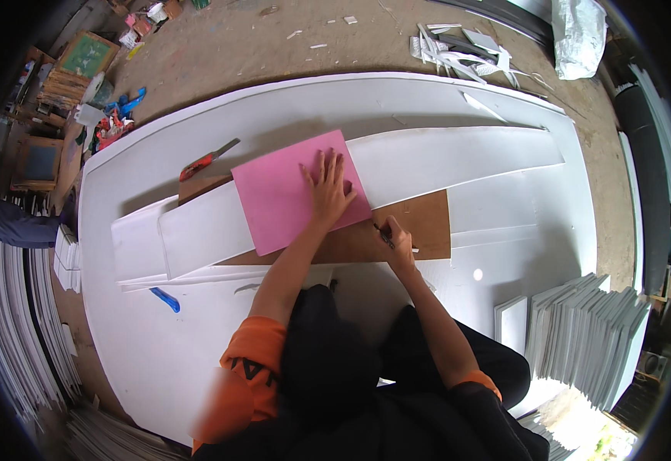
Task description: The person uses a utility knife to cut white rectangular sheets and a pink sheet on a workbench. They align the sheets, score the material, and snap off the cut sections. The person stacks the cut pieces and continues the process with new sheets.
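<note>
L hand (328,196) on pink bd (278,200), lettered orange slv (255,338)

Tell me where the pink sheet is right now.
Head view, just left of centre: the pink sheet lies across the long white strip, under the left hand.

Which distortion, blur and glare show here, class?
Head view: edges of the white surface bow, picture corners black; same view: left sleeve blurred at its outer side, pink sheet sharper; same view: glare washes out a patch below the stack, lower right.
</note>
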A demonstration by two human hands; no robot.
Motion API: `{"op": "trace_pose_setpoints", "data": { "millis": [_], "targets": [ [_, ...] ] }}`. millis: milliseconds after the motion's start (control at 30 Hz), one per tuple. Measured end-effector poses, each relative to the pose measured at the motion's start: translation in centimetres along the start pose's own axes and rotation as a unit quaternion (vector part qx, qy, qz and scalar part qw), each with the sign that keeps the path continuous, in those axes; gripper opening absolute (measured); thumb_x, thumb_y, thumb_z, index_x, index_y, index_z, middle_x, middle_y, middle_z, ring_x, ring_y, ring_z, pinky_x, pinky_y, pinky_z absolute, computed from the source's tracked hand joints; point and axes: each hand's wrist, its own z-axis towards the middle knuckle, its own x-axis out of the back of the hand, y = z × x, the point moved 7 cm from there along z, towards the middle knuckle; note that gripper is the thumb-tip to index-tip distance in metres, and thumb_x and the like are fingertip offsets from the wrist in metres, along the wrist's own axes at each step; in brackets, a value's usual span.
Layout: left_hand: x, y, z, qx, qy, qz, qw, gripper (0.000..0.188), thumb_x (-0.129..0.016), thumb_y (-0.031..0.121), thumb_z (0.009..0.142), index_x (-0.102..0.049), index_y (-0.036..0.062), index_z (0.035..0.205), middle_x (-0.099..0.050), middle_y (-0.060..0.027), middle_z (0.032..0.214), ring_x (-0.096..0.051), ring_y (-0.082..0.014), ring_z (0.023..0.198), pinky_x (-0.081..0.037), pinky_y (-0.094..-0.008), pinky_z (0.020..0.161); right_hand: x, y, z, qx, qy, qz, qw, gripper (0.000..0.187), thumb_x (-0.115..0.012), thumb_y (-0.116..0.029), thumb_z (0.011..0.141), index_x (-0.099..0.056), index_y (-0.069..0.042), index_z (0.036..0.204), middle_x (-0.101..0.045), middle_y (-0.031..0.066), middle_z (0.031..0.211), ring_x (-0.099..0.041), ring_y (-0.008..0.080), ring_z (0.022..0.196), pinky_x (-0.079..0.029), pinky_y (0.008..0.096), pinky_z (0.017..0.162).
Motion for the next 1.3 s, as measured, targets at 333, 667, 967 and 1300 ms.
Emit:
{"op": "trace_pose_setpoints", "data": {
  "millis": [333, 667, 967, 1300],
  "targets": [
    [7.4, -8.3, -10.0, 0.238, 0.038, -0.085, 0.967, 0.062, -0.056, 0.033, 0.077, -0.031, 0.0179, 0.131, -0.020, -0.0070, 0.140, -0.008, -0.0290, 0.131, 0.000, -0.0610, 0.098, 5.5, 8.4, 3.7, -0.233, 0.386, -0.012, 0.893, 0.027, -0.048, -0.026, 0.086, -0.040, -0.003, 0.098, -0.054, 0.0118, 0.094, -0.049, 0.0268, 0.091, -0.036, 0.0395, 0.080],
    [5.7, -8.7, -12.2, 0.135, -0.004, 0.003, 0.991, 0.061, -0.058, 0.052, 0.068, -0.044, 0.0304, 0.123, -0.020, -0.0066, 0.141, -0.010, -0.0323, 0.131, -0.007, -0.0630, 0.096, 4.2, 7.1, 6.0, -0.388, 0.492, 0.124, 0.769, 0.037, -0.058, -0.007, 0.075, -0.033, 0.001, 0.100, -0.038, 0.0201, 0.105, -0.041, 0.0331, 0.097, -0.042, 0.0445, 0.075],
    [6.1, -9.1, -12.2, 0.105, 0.056, -0.005, 0.993, 0.061, -0.059, 0.053, 0.067, -0.046, 0.0302, 0.121, -0.026, -0.0071, 0.137, -0.016, -0.0330, 0.129, -0.016, -0.0612, 0.094, 6.0, 9.0, 6.2, -0.354, 0.441, 0.083, 0.820, 0.034, -0.059, -0.009, 0.073, -0.038, 0.003, 0.098, -0.050, 0.0201, 0.095, -0.054, 0.0305, 0.086, -0.049, 0.0388, 0.073],
    [6.9, -10.7, -11.8, 0.035, 0.012, 0.002, 0.999, 0.059, -0.064, 0.048, 0.064, -0.048, 0.0331, 0.118, -0.026, -0.0041, 0.138, -0.017, -0.0288, 0.129, -0.018, -0.0610, 0.094, 4.2, 9.4, -1.7, -0.298, 0.440, -0.025, 0.847, 0.032, -0.059, -0.005, 0.073, -0.038, 0.002, 0.096, -0.044, 0.0223, 0.095, -0.048, 0.0337, 0.085, -0.041, 0.0393, 0.074]
  ]
}}
